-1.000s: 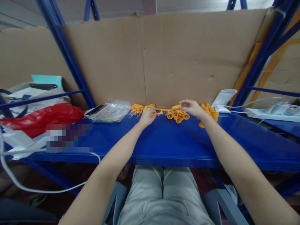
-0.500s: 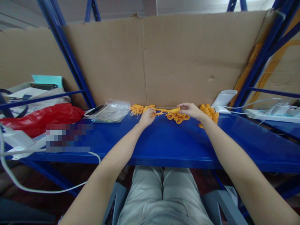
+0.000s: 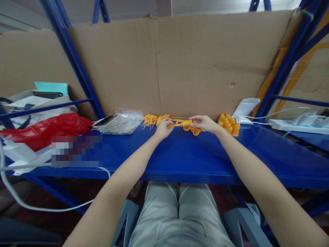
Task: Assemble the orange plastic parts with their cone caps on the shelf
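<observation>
Both my arms reach out over a blue metal shelf [image 3: 180,157] toward its back edge. My left hand [image 3: 163,127] is closed, pinching the left end of a thin orange plastic rod [image 3: 177,124]. My right hand [image 3: 205,122] is closed on a small orange plastic piece [image 3: 186,122] that meets the rod's right end. Under my right hand lies a cluster of orange ring-shaped parts [image 3: 195,130]. A heap of orange parts [image 3: 151,119] sits just left of my left hand, and another pile of orange caps [image 3: 228,124] lies to the right of my right wrist.
A cardboard sheet [image 3: 180,65] backs the shelf. A clear plastic bag [image 3: 122,121] over a phone lies at the left, with a red bag [image 3: 43,128] further left. A white pouch [image 3: 245,107], cables and a power strip [image 3: 295,125] lie at the right. My knees show below the shelf.
My right hand has moved left and down with its orange piece, bringing it up against the end of the rod. My left hand has shifted slightly right.
</observation>
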`<action>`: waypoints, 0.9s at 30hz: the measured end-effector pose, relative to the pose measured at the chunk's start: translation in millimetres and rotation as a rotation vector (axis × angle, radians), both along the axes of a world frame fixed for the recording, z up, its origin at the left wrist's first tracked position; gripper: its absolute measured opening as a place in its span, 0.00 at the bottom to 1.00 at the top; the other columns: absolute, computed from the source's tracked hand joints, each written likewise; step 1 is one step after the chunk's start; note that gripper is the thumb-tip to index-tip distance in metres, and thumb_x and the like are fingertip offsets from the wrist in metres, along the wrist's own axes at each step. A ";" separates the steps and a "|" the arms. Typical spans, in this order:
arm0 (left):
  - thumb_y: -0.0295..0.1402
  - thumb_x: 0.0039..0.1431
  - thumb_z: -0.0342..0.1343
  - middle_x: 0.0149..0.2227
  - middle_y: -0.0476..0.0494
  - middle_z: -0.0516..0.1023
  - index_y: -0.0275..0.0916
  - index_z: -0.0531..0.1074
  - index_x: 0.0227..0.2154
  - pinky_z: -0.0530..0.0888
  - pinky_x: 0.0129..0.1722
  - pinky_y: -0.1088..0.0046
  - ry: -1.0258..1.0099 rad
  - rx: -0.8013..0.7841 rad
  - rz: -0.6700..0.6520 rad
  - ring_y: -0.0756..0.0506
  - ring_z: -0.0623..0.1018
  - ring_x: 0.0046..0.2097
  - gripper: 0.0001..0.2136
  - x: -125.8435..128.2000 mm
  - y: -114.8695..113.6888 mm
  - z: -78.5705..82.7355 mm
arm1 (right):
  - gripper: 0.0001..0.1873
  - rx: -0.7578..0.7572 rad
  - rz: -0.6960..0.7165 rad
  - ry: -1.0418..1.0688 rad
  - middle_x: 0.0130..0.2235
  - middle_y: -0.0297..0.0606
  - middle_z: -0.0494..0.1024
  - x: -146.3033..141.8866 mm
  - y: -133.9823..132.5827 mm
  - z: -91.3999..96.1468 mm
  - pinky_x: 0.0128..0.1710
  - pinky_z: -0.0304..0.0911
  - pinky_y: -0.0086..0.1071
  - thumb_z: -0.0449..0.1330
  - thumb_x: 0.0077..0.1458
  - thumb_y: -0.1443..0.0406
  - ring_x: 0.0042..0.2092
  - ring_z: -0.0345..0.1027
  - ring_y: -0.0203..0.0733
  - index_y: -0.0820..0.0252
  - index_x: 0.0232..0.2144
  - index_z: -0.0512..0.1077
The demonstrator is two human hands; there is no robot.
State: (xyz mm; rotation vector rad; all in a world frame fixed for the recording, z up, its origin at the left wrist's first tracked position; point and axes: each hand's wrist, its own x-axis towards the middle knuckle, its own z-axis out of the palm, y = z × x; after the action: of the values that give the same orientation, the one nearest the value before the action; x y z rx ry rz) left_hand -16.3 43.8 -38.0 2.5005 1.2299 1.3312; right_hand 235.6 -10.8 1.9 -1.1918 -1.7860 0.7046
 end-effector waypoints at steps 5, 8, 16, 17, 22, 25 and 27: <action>0.22 0.50 0.64 0.34 0.45 0.80 0.37 0.80 0.34 0.77 0.49 0.57 -0.056 -0.240 -0.003 0.42 0.81 0.39 0.08 4.0 -8.1 1.1 | 0.21 0.019 0.017 -0.031 0.46 0.44 0.83 -2.6 0.1 -0.3 0.50 0.74 0.38 0.69 0.51 0.70 0.45 0.79 0.45 0.63 0.49 0.78; 0.23 0.50 0.65 0.31 0.45 0.78 0.35 0.81 0.35 0.79 0.44 0.60 -0.126 -0.366 0.014 0.44 0.81 0.34 0.08 4.8 -13.6 4.2 | 0.21 0.031 0.028 -0.050 0.47 0.45 0.83 -0.8 1.7 -1.1 0.50 0.75 0.40 0.69 0.51 0.69 0.45 0.79 0.46 0.62 0.50 0.78; 0.20 0.50 0.67 0.21 0.53 0.70 0.31 0.76 0.36 0.77 0.24 0.76 -0.380 -0.639 -0.058 0.53 0.74 0.20 0.10 9.3 -26.4 12.2 | 0.23 0.049 0.068 -0.057 0.47 0.46 0.83 6.8 6.8 -4.8 0.51 0.74 0.42 0.67 0.53 0.68 0.46 0.79 0.46 0.63 0.52 0.76; 0.21 0.50 0.68 0.21 0.54 0.70 0.31 0.76 0.36 0.76 0.22 0.78 -0.382 -0.647 -0.070 0.54 0.74 0.20 0.11 9.3 -28.0 13.0 | 0.23 0.040 0.069 -0.062 0.47 0.46 0.83 7.1 6.2 -4.5 0.51 0.73 0.43 0.67 0.53 0.68 0.46 0.79 0.46 0.64 0.53 0.76; 0.24 0.52 0.68 0.23 0.51 0.73 0.33 0.74 0.39 0.76 0.20 0.76 -0.309 -0.616 -0.053 0.53 0.75 0.19 0.12 9.1 -31.0 13.3 | 0.23 -0.010 0.056 -0.038 0.48 0.46 0.82 5.0 2.0 -3.0 0.51 0.73 0.40 0.67 0.53 0.70 0.46 0.79 0.45 0.63 0.52 0.76; 0.24 0.55 0.64 0.26 0.50 0.75 0.35 0.74 0.40 0.79 0.25 0.70 -0.247 -0.513 -0.021 0.51 0.77 0.20 0.10 8.2 -25.9 9.2 | 0.21 -0.052 0.019 -0.007 0.46 0.45 0.83 3.2 1.1 -2.3 0.49 0.75 0.38 0.68 0.54 0.69 0.43 0.79 0.44 0.63 0.51 0.77; 0.26 0.57 0.62 0.26 0.50 0.76 0.37 0.74 0.41 0.81 0.31 0.64 -0.195 -0.420 -0.010 0.49 0.78 0.22 0.09 6.7 -21.1 6.4 | 0.19 -0.065 -0.002 0.016 0.44 0.44 0.83 2.4 1.3 -1.7 0.46 0.76 0.37 0.68 0.54 0.68 0.41 0.80 0.43 0.63 0.49 0.77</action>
State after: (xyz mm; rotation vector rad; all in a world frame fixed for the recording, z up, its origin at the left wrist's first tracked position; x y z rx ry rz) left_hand -9.6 22.6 -31.6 2.0381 1.2907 1.1377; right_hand 238.1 -9.5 0.2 -1.2276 -1.7597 0.7744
